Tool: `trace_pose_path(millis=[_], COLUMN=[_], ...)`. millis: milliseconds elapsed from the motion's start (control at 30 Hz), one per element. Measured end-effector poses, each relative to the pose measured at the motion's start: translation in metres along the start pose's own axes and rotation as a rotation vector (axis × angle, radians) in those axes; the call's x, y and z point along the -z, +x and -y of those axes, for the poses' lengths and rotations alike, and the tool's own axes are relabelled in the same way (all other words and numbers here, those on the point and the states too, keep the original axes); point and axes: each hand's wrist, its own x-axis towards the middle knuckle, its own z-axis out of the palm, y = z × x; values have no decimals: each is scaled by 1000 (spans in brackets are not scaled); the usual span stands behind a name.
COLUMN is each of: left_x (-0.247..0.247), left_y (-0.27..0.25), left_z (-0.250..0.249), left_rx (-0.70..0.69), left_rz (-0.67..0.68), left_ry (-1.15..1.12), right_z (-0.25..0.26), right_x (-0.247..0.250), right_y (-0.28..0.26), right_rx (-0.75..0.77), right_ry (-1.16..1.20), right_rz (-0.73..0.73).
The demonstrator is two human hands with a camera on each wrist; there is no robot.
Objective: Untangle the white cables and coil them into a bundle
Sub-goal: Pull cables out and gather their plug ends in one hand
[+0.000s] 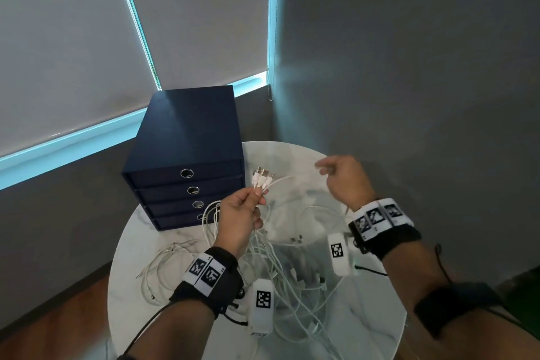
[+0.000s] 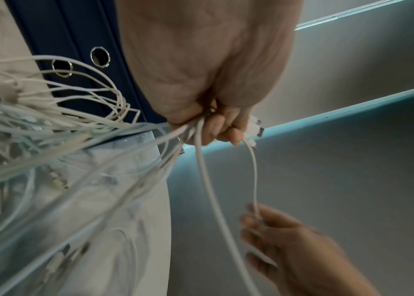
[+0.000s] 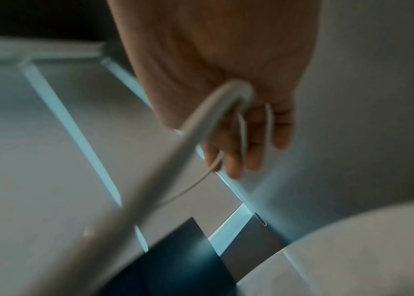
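Several white cables point(image 1: 280, 266) bunched in left hand point(image 1: 238, 219), plugs point(image 1: 263, 178) pointing up, right hand point(image 1: 344, 181) pinching one strand sideways

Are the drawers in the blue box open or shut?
Shut. All four fronts of the blue drawer box sit flush in one stack, ring pulls in line, and nothing sticks out.

My left hand point(image 1: 241, 218) pinches white cables point(image 1: 280, 269) by their plugs above round table point(image 1: 377, 327); right hand point(image 1: 344, 178) raised, blurry, maybe pulling one strand.
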Motion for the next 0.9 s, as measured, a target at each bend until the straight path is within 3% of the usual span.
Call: trace_pose_path(millis=[67,100,200,333,533,633,800,867,900], left_x=[-5,-7,-8,2,16,19,23,24,25], left_y=[1,2,2,-2,-4,-5,-5,-4,-4], left_z=[2,3,4,6,15,17,20,21,22], left_rx=[-4,-5,5,35,25,39,23,53,68], left_rz=[-20,-22,-19,89,127,139,100,51,25], left_ry=[50,69,57,45,116,170,270,227,201], right_z=[8,15,33,35,45,53,56,49,42], right_x=[-13,-21,-35,-28,-1,22,41,42,41], right_y=[-16,-23,-39,-27,10,22,29,29,30], right_rx=[27,83,202,233,130,104,41,-23,-54], right_ry=[-379,-410,-131,128,512,672,884,785,610], right_rz=[277,386,526,374,-118,-287,-362,-326,-283])
